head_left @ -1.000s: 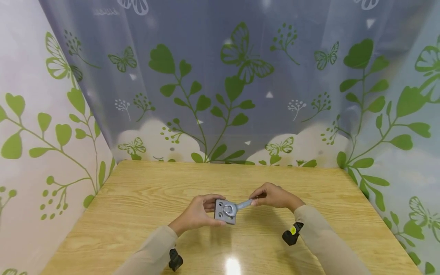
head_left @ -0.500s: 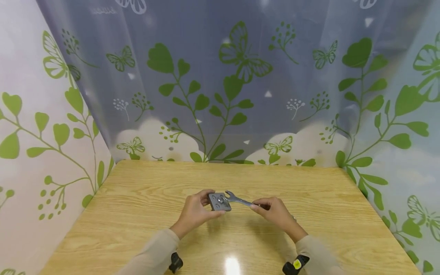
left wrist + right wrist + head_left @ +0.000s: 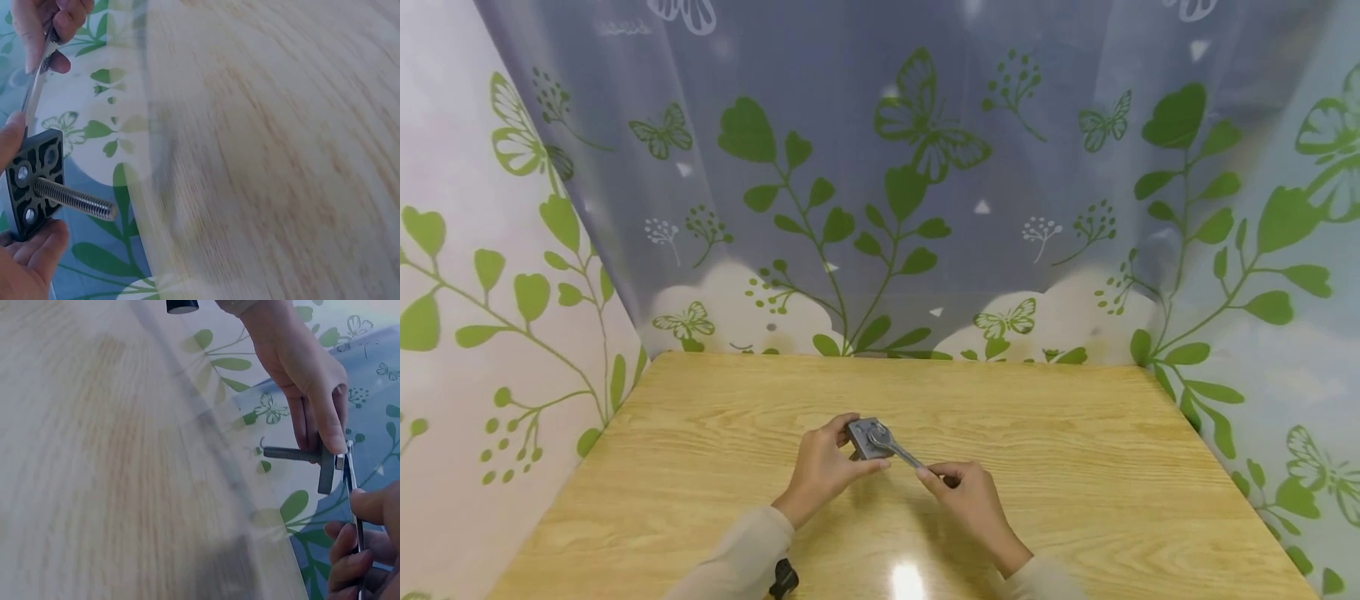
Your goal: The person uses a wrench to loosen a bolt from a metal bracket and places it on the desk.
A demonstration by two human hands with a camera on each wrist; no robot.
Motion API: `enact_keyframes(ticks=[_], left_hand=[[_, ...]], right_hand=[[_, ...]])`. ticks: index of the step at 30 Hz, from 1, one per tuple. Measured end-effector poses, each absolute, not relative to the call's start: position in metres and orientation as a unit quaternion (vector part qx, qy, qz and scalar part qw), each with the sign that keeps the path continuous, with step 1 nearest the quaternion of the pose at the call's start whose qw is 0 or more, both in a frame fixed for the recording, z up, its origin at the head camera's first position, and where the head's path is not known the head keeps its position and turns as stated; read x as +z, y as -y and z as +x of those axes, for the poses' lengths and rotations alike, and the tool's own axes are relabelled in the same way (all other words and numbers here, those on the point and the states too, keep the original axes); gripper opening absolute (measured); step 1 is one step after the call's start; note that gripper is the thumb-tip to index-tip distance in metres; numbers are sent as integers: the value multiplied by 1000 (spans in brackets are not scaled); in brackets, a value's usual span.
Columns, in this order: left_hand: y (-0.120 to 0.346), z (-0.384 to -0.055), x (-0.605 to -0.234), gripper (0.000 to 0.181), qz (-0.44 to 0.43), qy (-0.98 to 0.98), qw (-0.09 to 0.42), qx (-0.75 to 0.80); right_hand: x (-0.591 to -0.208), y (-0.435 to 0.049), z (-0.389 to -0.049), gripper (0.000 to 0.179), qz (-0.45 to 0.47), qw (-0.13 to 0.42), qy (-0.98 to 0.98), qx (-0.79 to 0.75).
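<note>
My left hand (image 3: pixel 822 467) grips a square grey plate (image 3: pixel 863 442) by its edges, thumb on the near side and fingers on the far side. A threaded bolt (image 3: pixel 78 199) runs through the plate's middle, its shank sticking out of the ribbed back. On the other face sits the bolt head (image 3: pixel 340 462). My right hand (image 3: pixel 968 497) pinches the handle of a metal wrench (image 3: pixel 904 452) between thumb and fingers. The wrench's head lies over the bolt head, and its handle slants down to the right. Both hands hold these things above the table.
A wood-grain table (image 3: pixel 737 400) spreads beneath the hands. Behind it hangs a curtain (image 3: pixel 790 308) printed with leaves and butterflies, and similar printed sheets close in both sides. A black wrist camera (image 3: pixel 784 577) sits by the left sleeve.
The wrench came off the bolt head half a second ago and is back over it now. My right hand has swung down toward me; the plate has shifted slightly left and up.
</note>
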State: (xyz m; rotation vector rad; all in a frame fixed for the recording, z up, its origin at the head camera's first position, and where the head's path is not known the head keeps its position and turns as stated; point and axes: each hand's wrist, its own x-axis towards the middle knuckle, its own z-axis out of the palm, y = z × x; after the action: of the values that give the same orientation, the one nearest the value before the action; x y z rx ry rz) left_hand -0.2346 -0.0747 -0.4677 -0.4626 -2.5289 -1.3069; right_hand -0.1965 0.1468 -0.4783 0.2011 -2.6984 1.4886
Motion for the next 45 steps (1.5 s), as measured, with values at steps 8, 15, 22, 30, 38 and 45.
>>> enact_keyframes(ticks=[8, 15, 22, 30, 38, 45], left_hand=[[77, -235, -472, 78, -165, 870, 160, -436], [77, -234, -473, 83, -153, 877, 182, -418], [77, -234, -474, 81, -151, 868, 186, -435], [76, -232, -471, 80, -157, 857, 172, -459], [82, -233, -469, 77, -193, 835, 132, -498], [88, -237, -465, 73, -222, 808, 61, -542]], right_hand=[[-480, -135, -187, 33, 65, 23, 864, 499], [-482, -125, -184, 34, 35, 15, 851, 524], [-482, -120, -183, 33, 32, 9, 851, 524], [-483, -119, -185, 29, 31, 3, 833, 552], [-487, -133, -192, 31, 73, -16, 842, 533], [-480, -151, -208, 31, 112, -43, 841, 527]])
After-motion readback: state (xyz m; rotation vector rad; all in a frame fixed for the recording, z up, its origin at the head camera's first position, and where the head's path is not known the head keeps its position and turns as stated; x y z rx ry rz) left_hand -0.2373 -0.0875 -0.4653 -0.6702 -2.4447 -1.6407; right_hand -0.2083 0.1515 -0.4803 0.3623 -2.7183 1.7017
